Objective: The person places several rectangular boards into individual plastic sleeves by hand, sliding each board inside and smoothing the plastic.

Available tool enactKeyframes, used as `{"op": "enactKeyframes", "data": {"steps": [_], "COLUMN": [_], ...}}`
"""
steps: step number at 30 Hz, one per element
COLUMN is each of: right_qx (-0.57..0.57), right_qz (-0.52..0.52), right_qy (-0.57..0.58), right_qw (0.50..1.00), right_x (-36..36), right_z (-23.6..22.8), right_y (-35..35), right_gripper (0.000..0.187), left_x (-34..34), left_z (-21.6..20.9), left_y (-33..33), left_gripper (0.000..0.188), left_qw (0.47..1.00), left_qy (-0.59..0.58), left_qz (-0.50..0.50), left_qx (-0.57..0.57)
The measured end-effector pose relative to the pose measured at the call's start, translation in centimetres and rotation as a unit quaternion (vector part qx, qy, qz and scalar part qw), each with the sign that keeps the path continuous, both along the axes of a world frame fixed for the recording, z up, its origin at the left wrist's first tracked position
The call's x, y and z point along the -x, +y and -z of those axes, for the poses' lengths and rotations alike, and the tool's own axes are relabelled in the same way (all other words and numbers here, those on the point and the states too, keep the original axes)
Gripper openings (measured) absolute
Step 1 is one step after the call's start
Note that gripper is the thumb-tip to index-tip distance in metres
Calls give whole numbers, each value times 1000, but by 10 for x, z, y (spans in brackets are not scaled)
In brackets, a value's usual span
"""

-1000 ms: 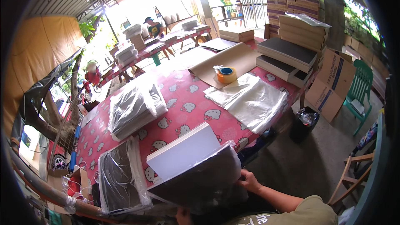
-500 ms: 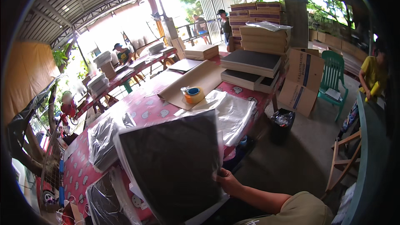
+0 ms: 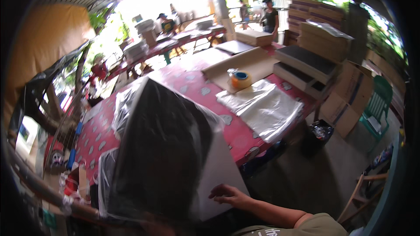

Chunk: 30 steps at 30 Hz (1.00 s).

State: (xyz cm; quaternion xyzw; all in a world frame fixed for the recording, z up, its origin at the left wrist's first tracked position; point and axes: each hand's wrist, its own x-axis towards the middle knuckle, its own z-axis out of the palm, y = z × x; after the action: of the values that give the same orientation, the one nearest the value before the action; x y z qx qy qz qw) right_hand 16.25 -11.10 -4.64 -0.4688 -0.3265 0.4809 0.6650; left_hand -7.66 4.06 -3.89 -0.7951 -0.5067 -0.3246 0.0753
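A large black board (image 3: 164, 148) in clear plastic stands tilted in front of me, blurred by motion. Along its right side shows a white face (image 3: 218, 179). My right hand (image 3: 229, 195) is at that white face, its fingers apart and gripping nothing; whether the fingertips touch it I cannot tell. At the lower edge, below the board, a blurred bit of my left hand (image 3: 159, 226) shows, its fingers hidden. Behind the board lies another plastic-wrapped piece (image 3: 123, 111), partly covered.
The red patterned table (image 3: 188, 76) holds clear plastic sheets (image 3: 262, 107), a tape roll (image 3: 239, 80) on brown cardboard (image 3: 214, 71), and black-topped boxes (image 3: 306, 63). To the right stand a black bin (image 3: 318, 133), a carton (image 3: 345, 98) and a green chair (image 3: 380, 102). People are farther back.
The black board has turned and tilted, bringing its white face into view. My right hand has let go of its edge and opened. The view has swung left.
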Motion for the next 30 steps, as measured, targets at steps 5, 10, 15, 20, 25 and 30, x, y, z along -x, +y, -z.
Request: {"op": "enactKeyframes", "data": {"steps": [5,10,15,20,25,30], "right_qx": [50,52,67,68,70,74], "right_qz": [-10,15,11,-11,-24,11], "right_qy": [-29,-9,-10,42,22,-37], "right_qw": [998,998,998,997,997,996], "right_x": [-2,-4,-7,-11,-6,-15], "right_z": [-4,2,5,10,11,16], "right_y": [-15,-22,-21,-21,-16,-16], "right_gripper": [19,16,15,17,17,16], "left_x": [46,83,74,89,110,95], "left_z": [-66,-66,-48,10,14,15], "left_y": [46,113,136,150,167,167], "left_gripper": [31,14,15,18,29,35], "left_qw": [924,919,960,980,973,988], "left_qy": [-23,-318,-189,-146,-166,-80], "left_qz": [-173,-10,27,137,120,87], "left_qx": [-341,-231,-205,6,104,99]}}
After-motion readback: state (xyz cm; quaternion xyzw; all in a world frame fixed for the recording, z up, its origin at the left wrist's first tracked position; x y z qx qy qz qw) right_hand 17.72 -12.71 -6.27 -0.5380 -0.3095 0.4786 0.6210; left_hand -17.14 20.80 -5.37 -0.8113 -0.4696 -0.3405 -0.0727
